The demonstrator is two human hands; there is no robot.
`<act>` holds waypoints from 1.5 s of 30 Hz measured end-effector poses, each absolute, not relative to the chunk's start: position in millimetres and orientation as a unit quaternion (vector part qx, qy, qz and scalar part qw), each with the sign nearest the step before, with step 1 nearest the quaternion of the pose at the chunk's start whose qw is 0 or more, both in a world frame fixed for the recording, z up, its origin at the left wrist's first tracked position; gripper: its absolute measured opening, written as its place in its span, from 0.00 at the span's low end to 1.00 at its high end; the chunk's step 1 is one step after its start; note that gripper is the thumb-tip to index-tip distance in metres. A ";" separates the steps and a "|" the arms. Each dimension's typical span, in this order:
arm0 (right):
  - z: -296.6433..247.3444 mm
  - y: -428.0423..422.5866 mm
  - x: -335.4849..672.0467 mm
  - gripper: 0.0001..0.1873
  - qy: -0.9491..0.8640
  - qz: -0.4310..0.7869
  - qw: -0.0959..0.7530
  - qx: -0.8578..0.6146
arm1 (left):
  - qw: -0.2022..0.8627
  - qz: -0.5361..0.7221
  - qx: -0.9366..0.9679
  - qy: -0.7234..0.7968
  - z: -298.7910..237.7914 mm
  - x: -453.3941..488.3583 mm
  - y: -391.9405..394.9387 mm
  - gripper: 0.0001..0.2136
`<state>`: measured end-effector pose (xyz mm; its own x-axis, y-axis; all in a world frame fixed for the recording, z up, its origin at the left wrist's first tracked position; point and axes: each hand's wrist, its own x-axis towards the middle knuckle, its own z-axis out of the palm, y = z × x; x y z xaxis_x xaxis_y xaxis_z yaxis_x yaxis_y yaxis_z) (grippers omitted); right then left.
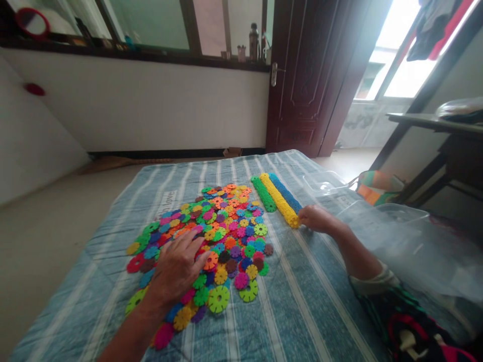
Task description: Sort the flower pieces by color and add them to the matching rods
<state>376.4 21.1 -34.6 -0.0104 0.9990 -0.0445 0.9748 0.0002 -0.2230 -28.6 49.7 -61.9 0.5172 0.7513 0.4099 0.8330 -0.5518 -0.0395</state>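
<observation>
A heap of colourful notched plastic discs (pixel 226 241) is spread over the striped cloth. My left hand (pixel 181 261) rests on the heap's left part, its fingers stretched out and somewhat apart, touching discs. To the right of the heap, discs are lined up by colour into a green row (pixel 263 193), a longer yellow row (pixel 279 200) and a blue row (pixel 285 192). At the near end of the blue row is my right hand (pixel 315 219), its fingers bent and closed together. What those fingers hold, if anything, is hidden.
The striped cloth (pixel 302 301) covers the work surface. Clear plastic tubs (pixel 402 213) and transparent sheeting (pixel 415 256) lie at the right, by my forearm. Beyond stand a brown door (pixel 302 75) and a dark table (pixel 433 123). An orange and green bag (pixel 379 186) sits below.
</observation>
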 end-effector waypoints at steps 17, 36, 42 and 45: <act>-23.4 -15.5 302.6 0.08 -0.745 0.088 0.082 -0.656 | 0.022 -0.177 -0.860 -0.478 -56.0 -74.0 19.1 0.17; -79.4 31.0 193.8 0.09 -0.863 0.001 0.197 -0.465 | 0.005 -0.162 -0.893 -0.419 -66.2 -49.7 -14.5 0.19; -79.3 21.3 201.3 0.08 -0.874 0.024 0.267 -0.407 | 0.023 -0.152 -0.893 -0.422 -68.8 -44.4 -16.3 0.18; -75.1 15.1 198.6 0.08 -0.903 0.039 0.244 -0.352 | 0.041 -0.151 -0.891 -0.425 -72.1 -43.7 -14.9 0.15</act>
<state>198.6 15.1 -75.1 -0.6330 0.6549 0.4128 0.6173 0.7488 -0.2412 -43.7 -14.9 -72.1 0.5927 0.7457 0.3045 0.7706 -0.6350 0.0551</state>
